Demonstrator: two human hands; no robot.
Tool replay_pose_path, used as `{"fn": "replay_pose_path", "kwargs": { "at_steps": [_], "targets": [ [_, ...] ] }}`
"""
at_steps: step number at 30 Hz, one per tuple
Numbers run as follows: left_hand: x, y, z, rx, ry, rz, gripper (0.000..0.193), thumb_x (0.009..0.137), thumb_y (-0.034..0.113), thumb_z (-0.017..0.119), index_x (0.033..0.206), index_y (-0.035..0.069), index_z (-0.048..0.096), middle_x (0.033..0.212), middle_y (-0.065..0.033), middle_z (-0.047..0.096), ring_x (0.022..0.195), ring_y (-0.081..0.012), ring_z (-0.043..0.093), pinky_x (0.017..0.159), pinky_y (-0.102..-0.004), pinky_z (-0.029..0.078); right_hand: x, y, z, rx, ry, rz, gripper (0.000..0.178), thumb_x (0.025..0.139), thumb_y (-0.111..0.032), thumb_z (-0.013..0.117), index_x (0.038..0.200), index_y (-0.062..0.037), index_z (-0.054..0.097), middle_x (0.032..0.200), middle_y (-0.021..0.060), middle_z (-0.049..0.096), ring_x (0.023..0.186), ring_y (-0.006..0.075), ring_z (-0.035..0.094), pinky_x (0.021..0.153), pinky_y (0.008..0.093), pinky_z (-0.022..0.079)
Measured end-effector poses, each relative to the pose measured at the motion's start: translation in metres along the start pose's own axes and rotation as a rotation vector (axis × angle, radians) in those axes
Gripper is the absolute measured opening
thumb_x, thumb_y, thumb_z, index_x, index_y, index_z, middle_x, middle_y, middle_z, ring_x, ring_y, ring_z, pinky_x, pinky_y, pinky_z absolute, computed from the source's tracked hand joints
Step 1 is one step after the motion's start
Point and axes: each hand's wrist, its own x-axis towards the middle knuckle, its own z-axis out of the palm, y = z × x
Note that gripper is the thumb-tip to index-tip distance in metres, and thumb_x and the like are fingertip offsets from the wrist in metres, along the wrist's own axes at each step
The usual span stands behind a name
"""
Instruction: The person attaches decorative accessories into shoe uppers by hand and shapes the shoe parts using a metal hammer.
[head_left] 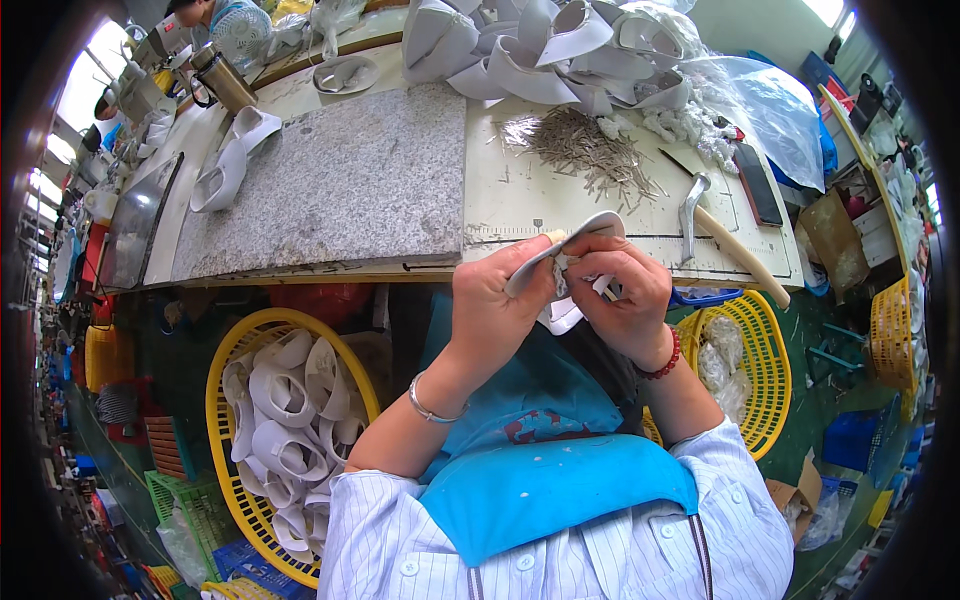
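Observation:
Above the table's front edge, my left hand [497, 298] is closed on a curved white shoe upper [598, 226], thumb and fingers on its side. My right hand [628, 292] is closed at the same piece, its fingertips pinched together against its inner side. Some white frilly material shows between the two hands; what exactly the right fingertips hold is too small to make out. A loose white flap [560, 317] hangs just below the fingers. Beyond the hands lies a heap of thin metal pins [590, 150]. To their right rests a hammer [735, 250] with a pale wooden handle.
A grey speckled stone slab [330, 190] covers the table's left part, with white uppers [222, 175] beside it. More uppers [535, 60] are piled at the back. A dark phone [757, 185] lies right. Yellow baskets [216, 400] [784, 385] stand below on both sides.

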Motion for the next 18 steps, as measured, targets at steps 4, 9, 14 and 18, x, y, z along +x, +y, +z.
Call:
{"fn": "replay_pose_path", "kwargs": {
  "at_steps": [4,9,14,18],
  "targets": [
    [0.002,0.001,-0.001,0.109,0.006,0.102,0.024,0.088,0.001,0.065,0.112,-0.002,0.069,0.097,-0.0129,0.073,0.083,-0.0123,0.067,0.073,-0.0248,0.053,0.001,0.003,-0.003,0.109,-0.027,0.099,0.017,0.072,0.008,0.071,0.086,-0.0008,0.064,0.091,0.0107,0.069,0.068,0.0158,0.066,0.058,0.0247,0.053],
    [0.006,0.005,-0.003,0.160,-0.033,0.098,0.023,0.089,0.000,0.065,0.112,-0.003,0.069,0.100,-0.0112,0.073,0.088,-0.0104,0.066,0.076,-0.0239,0.053,0.005,0.006,-0.007,0.196,-0.073,0.136,0.017,0.074,0.009,0.069,0.088,-0.0013,0.065,0.094,0.0094,0.067,0.076,0.0147,0.065,0.062,0.0247,0.051],
    [0.009,0.004,-0.006,0.241,-0.062,0.103,0.031,0.083,0.002,0.067,0.114,0.001,0.068,0.101,-0.0186,0.071,0.086,-0.0262,0.072,0.074,-0.0310,0.056,0.007,0.009,-0.011,0.143,-0.083,0.187,0.020,0.076,0.010,0.069,0.091,-0.0028,0.067,0.097,0.0076,0.066,0.079,0.0150,0.064,0.061,0.0246,0.050],
    [0.009,0.007,-0.007,0.263,-0.099,0.100,0.033,0.082,0.002,0.067,0.115,0.003,0.068,0.100,-0.0184,0.071,0.085,-0.0271,0.072,0.073,-0.0313,0.056,0.009,0.005,-0.014,0.162,-0.079,0.207,0.021,0.075,0.011,0.068,0.092,-0.0028,0.067,0.096,0.0074,0.066,0.079,0.0156,0.065,0.062,0.0247,0.051]
  ]
}}
